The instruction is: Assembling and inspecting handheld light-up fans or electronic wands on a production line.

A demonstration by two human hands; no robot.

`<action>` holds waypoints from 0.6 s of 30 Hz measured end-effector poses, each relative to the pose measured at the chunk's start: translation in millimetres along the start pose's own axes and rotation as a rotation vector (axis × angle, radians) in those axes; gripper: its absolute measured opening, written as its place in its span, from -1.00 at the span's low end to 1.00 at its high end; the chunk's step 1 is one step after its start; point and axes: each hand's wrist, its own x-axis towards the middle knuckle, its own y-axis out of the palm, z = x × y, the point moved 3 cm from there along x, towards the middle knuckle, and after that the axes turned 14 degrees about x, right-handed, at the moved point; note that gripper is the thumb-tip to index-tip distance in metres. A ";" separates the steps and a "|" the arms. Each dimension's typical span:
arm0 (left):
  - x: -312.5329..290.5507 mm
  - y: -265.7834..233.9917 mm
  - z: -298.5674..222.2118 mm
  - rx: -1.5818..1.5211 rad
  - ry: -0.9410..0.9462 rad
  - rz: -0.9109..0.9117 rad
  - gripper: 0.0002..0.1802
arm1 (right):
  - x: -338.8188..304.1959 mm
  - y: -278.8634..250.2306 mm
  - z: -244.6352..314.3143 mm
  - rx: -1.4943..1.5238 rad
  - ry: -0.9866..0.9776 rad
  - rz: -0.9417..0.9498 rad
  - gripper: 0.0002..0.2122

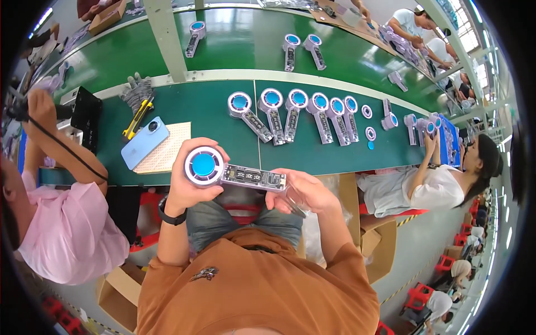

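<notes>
Biggest thing in front of me is the green desk (206, 114), and beyond its far edge runs a glossy green strip (245, 42) carrying a few more devices. At the desk's left end sits a co-worker in pink (72, 229); toward the right end, another in white (438, 187). A black box (84, 120) stands near the left end.

Now my hands: the left hand (180, 181), dark band on the wrist, has its fingers curled round the round head of the held device (248, 176), thumb on the near side. My right hand (309, 192) has thumb and fingers pinching the handle's end. So the device is held level across me at the desk's near edge, blue disc up, circuitry showing along the handle. Something clear and curved hangs by my right palm; I can't tell what.

Six similar devices (320, 101) fan out mid-desk, heads toward the far edge. On the left, a pale perforated pad (176, 148) lies near the near edge, a blue phone (145, 143) overlapping it. By the far edge, a grey glove (137, 95); just below it, a yellow cutter (135, 124). Smallest, right of the row: two pale rings (373, 130) and a loose blue disc (371, 145).
</notes>
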 end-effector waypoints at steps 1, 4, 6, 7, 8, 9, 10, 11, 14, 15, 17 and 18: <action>0.5 -2.1 2.7 -0.011 -0.015 0.028 -0.19 | 1.2 0.0 3.4 0.009 -0.008 -0.004 -0.54; 6.7 -6.7 4.1 0.036 -0.016 0.104 -0.21 | 2.2 -3.9 9.1 -0.017 0.149 -0.032 -0.60; 9.7 -8.3 7.0 0.074 -0.043 0.153 -0.21 | 4.0 -7.6 5.2 -0.011 0.117 0.044 -0.58; 11.2 -9.5 9.3 0.085 -0.062 0.168 -0.21 | 4.0 -4.5 9.3 -0.173 0.094 0.038 -0.60; 11.5 -9.5 10.9 0.079 -0.077 0.170 -0.21 | 2.0 1.1 11.5 -0.270 0.137 0.025 -0.61; 9.6 -8.9 11.7 0.104 -0.057 0.196 -0.21 | -0.2 3.4 12.2 -0.366 0.181 0.013 -0.60; 8.5 -8.6 12.0 0.127 -0.032 0.221 -0.21 | -1.8 1.0 10.0 -0.373 0.262 -0.012 -0.57; 9.7 -6.8 10.7 0.159 -0.023 0.260 -0.23 | -2.2 0.6 3.8 -0.417 0.198 -0.029 -0.56; 10.5 -3.7 7.8 0.244 -0.021 0.295 -0.23 | -3.3 8.6 -8.0 -0.515 0.201 -0.121 -0.56; 10.4 0.1 8.9 0.226 -0.058 0.310 -0.26 | -3.8 8.6 -8.6 -0.579 0.213 -0.224 -0.54; 7.2 11.4 13.7 0.205 -0.081 0.349 -0.25 | -4.1 7.5 -15.7 -0.764 0.047 -0.273 -0.47; 3.2 21.8 13.0 0.161 -0.168 0.375 -0.23 | -2.5 9.4 -16.3 -0.889 0.044 -0.268 -0.46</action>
